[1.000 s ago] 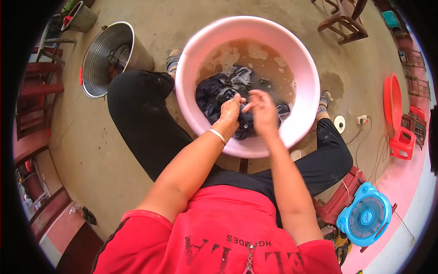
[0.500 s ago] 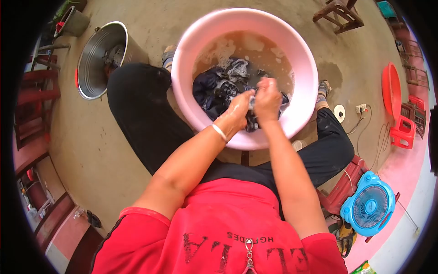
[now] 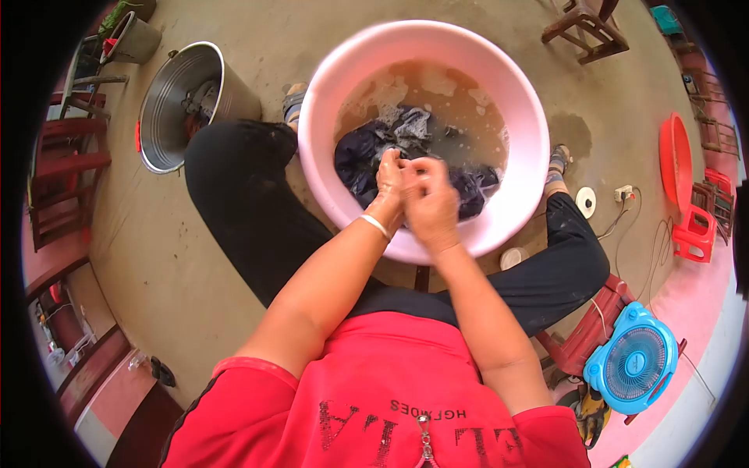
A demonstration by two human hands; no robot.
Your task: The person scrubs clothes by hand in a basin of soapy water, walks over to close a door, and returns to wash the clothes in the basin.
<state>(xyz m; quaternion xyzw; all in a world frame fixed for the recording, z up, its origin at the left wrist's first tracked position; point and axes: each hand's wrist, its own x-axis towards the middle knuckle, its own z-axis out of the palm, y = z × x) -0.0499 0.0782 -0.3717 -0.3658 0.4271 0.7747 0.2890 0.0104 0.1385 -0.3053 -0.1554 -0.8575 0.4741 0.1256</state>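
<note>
A large pink tub [image 3: 515, 195] holds brown, sudsy water [image 3: 460, 93] and a heap of wet dark clothes [image 3: 359, 160]. Over the near part of this heap, my left hand [image 3: 392, 186] and my right hand [image 3: 431, 204] meet, closed on a dark garment [image 3: 471, 193]. Part of it spreads out to the right of my right hand. Most of the cloth between my palms is hidden, and the right fingers are smeared by motion. A white band [image 3: 376, 226] circles my left wrist.
A metal bucket [image 3: 160, 117] with cloth inside stands on the left, beside my knee. To the right are a blue fan [image 3: 633, 360], a red stool [image 3: 693, 234], a red basin [image 3: 672, 160] and a power strip with cords [image 3: 623, 193]. A wooden stool [image 3: 585, 35] stands at the back.
My hands have shifted left and come closer together, the right one crossing toward the left. The whole view has moved slightly, so the tub sits a little lower and further right.
</note>
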